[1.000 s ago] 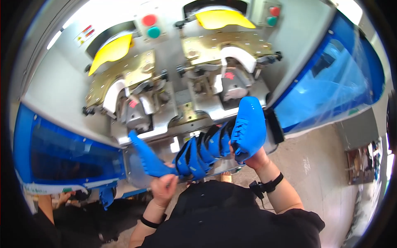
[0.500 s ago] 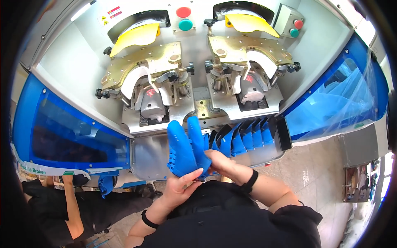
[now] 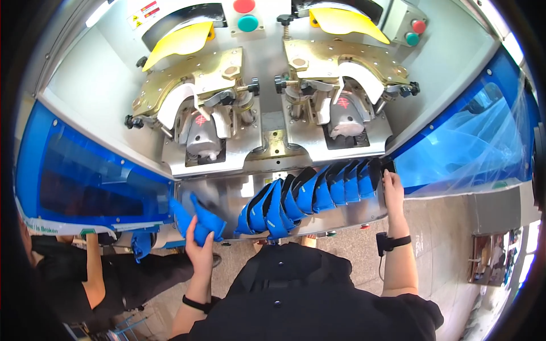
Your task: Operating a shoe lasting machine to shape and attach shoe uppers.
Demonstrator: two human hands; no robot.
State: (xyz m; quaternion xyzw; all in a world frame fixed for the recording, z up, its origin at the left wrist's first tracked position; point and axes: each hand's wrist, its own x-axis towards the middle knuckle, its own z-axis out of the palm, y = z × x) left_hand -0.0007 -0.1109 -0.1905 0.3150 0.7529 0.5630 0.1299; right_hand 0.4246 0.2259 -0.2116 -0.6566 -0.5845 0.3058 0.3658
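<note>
My left hand (image 3: 199, 238) is closed on a blue shoe upper (image 3: 209, 219), held over the left end of the metal tray; its shape is slightly blurred. Several more blue shoe uppers (image 3: 307, 196) with dark linings stand nested in a row along the tray (image 3: 227, 190). At the row's right end, my right hand (image 3: 392, 190) has its fingers on a black block (image 3: 388, 166), covering much of it.
Behind the tray stand two grey forming moulds (image 3: 202, 139) under brass-coloured clamp plates (image 3: 196, 74), with yellow guards above. Red and green buttons (image 3: 248, 23) sit on the back panel. Blue side panels flank the machine. A co-worker's arm (image 3: 94, 273) is at lower left.
My left hand has carried the blue upper left, away from the middle. My right hand has left it and moved right to the black block. More of the row now shows.
</note>
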